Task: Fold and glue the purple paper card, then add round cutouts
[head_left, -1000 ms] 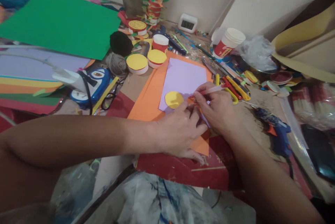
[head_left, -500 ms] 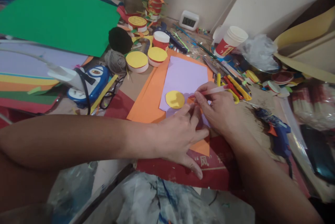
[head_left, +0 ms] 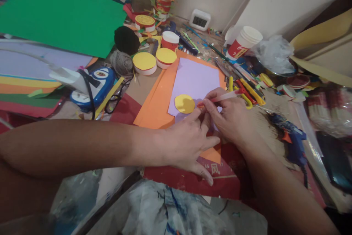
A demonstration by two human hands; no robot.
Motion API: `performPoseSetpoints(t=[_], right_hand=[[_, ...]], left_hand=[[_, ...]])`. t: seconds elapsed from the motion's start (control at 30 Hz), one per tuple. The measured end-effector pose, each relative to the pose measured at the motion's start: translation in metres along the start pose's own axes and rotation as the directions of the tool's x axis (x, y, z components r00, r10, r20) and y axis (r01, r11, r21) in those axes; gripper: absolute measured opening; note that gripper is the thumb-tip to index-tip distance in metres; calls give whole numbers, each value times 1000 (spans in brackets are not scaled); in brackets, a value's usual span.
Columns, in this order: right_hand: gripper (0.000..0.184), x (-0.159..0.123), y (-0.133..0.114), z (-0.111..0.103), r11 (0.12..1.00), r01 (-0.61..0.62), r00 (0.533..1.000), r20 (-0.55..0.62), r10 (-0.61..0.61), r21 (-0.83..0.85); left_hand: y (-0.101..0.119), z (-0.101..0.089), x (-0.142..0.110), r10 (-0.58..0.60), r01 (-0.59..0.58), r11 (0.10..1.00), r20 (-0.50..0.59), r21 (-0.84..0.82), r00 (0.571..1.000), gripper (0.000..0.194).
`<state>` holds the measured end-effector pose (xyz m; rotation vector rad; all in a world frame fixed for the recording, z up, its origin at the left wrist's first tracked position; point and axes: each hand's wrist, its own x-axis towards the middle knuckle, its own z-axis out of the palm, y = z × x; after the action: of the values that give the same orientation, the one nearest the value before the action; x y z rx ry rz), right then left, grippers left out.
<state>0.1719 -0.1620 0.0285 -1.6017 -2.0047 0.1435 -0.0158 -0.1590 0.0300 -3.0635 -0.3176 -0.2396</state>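
Note:
A lilac paper sheet (head_left: 196, 79) lies on an orange sheet (head_left: 156, 106), and a yellow paper disc (head_left: 184, 103) rests on the lilac sheet's near corner. My left hand (head_left: 189, 143) lies flat with its fingers spread on the papers just below the disc. My right hand (head_left: 229, 117) is closed round a thin pale tool with a red tip (head_left: 220, 97); the tip touches the paper just right of the disc.
Green card (head_left: 60, 13) and a stack of coloured sheets (head_left: 30, 88) lie at the left. Yellow-topped round boxes (head_left: 144, 62), yarn balls (head_left: 126, 40), a paper cup (head_left: 243, 42), cutters (head_left: 247, 92), a blue glue gun (head_left: 291, 138) and a small clock (head_left: 200, 19) crowd the table.
My left hand's fingers have spread out and its thumb has slid toward the near edge. The yellow disc is now fully uncovered. My right hand has barely moved.

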Motion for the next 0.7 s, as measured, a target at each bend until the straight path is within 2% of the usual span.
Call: performPoseSetpoints(t=[0.2, 0.47, 0.7], right_hand=[[23, 0, -3, -3, 999, -7, 1000, 30, 6, 40], [23, 0, 2, -5, 996, -42, 997, -67, 48, 83], [23, 1, 3, -1, 996, -24, 1000, -9, 25, 85]], left_hand=[[0, 0, 0, -9, 9, 999, 6, -32, 1000, 105], [0, 1, -1, -10, 10, 1000, 3, -16, 1000, 106], [1, 0, 0, -19, 19, 999, 10, -41, 1000, 106]])
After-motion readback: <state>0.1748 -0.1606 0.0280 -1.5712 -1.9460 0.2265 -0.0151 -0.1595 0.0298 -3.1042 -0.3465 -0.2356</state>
